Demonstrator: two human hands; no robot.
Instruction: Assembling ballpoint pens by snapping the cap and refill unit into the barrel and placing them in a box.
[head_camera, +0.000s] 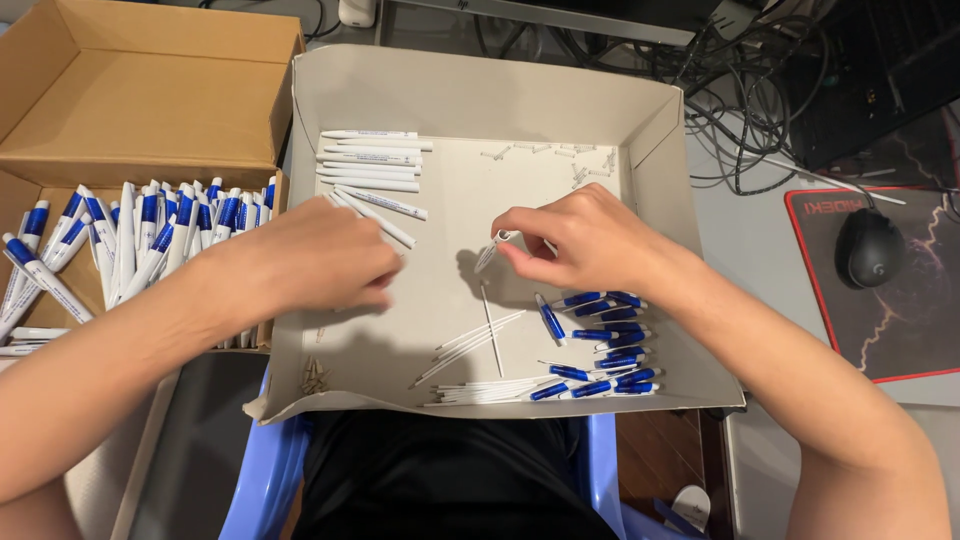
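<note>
A shallow white cardboard tray (650, 150) rests on my lap. My right hand (585, 240) hovers over its middle and pinches a small white pen part (493, 248) between thumb and fingers. My left hand (315, 265) is blurred, fingers curled, next to a row of white pen barrels (372, 165) at the tray's upper left; whether it holds anything is hidden. Blue pen pieces (605, 340) lie under my right wrist. Thin white refills (480, 345) lie at the tray's front.
A brown cardboard box (120, 110) to the left holds several assembled blue-and-white pens (150, 235). Small springs (560, 155) are scattered at the tray's back. A black mouse (868, 247) sits on a red-edged mat at right, with tangled cables (750, 80) behind.
</note>
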